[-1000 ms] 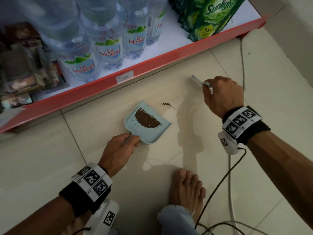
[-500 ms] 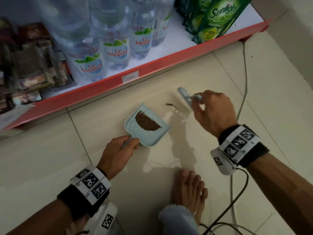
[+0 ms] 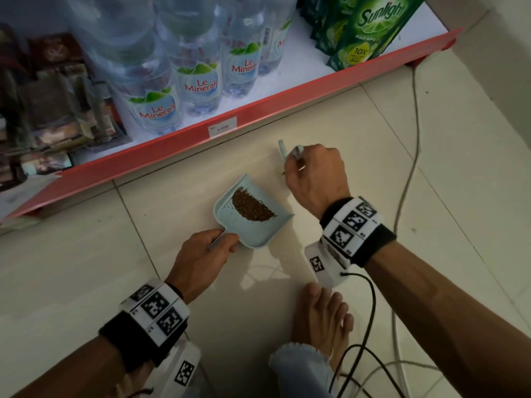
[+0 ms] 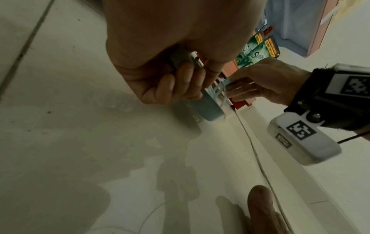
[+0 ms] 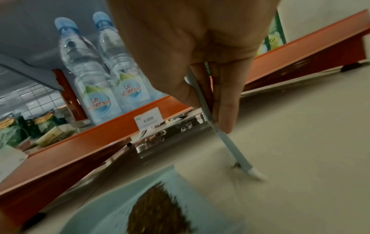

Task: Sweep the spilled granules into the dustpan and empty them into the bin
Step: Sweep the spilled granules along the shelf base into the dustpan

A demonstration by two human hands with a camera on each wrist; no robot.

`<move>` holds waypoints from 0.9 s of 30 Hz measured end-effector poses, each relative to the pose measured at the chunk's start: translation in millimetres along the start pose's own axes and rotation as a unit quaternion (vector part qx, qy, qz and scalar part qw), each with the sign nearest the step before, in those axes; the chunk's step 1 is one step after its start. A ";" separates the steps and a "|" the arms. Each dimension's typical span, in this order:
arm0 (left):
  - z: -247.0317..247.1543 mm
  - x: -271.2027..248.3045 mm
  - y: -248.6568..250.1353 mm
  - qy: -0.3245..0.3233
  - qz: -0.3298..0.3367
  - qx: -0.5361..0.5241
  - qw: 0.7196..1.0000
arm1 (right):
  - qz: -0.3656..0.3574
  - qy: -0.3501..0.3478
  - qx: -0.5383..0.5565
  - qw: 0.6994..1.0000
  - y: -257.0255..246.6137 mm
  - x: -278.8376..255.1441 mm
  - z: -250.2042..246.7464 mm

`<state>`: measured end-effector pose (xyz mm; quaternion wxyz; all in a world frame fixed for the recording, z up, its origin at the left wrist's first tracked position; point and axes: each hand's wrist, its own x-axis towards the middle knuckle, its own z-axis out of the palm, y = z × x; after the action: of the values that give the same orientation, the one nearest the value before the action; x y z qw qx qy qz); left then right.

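Head view, center of frame: pale blue dustpan (image 3: pixel 253 225) sits flat on the tile floor (image 3: pixel 86 268), w/ a dark brown heap of granules (image 3: pixel 251 208) inside, near its open edge. Left hand (image 3: pixel 201 258), lower center-left, grips the dustpan handle; left wrist view shows fingers (image 4: pixel 180 82) curled tight round it. Right hand (image 3: pixel 314 176), just right of and above the dustpan in frame, holds a small pale blue brush (image 3: pixel 283 150), fingers clamped on its thin handle; in the right wrist view the brush (image 5: pixel 230 142) slants down w/ its white tip touching the floor. A few loose granules (image 5: pixel 235 165) lie right at that tip, just beside the dustpan's open edge. No bin in any view. Upper part of head view: red-edged shelf (image 3: pixel 258 110) w/ water bottles (image 3: pixel 198 79) at upper center, green soap pouches (image 3: pixel 370 27) at upper right. Bare foot (image 3: pixel 319 320) at lower center, cables (image 3: pixel 362 326) trailing along the right side.
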<state>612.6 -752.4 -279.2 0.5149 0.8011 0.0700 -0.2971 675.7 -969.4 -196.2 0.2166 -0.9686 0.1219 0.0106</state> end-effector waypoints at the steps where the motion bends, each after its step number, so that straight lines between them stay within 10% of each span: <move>1: -0.9 -0.5 -0.2 0.003 0.000 0.000 1.000 | 0.002 0.005 -0.001 1.000 1.6 4.7 -3.7; 8: -5.0 -1.8 -2.3 0.016 -0.001 -0.013 1.000 | -0.038 0.059 -0.139 0.988 38.3 44.4 -33.2; 19: -5.1 -3.8 -2.7 0.015 0.009 -0.004 1.000 | -0.256 -0.191 -0.151 0.936 66.6 6.3 -36.4; 27: -1.4 -6.2 2.8 0.014 0.013 0.007 1.000 | -0.281 -0.069 -0.083 0.954 59.6 26.4 -51.8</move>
<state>609.3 -751.2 -273.2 0.5124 0.8093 0.0646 -0.2798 685.3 -1049.6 -176.0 0.1376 -0.9751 -0.1718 0.0261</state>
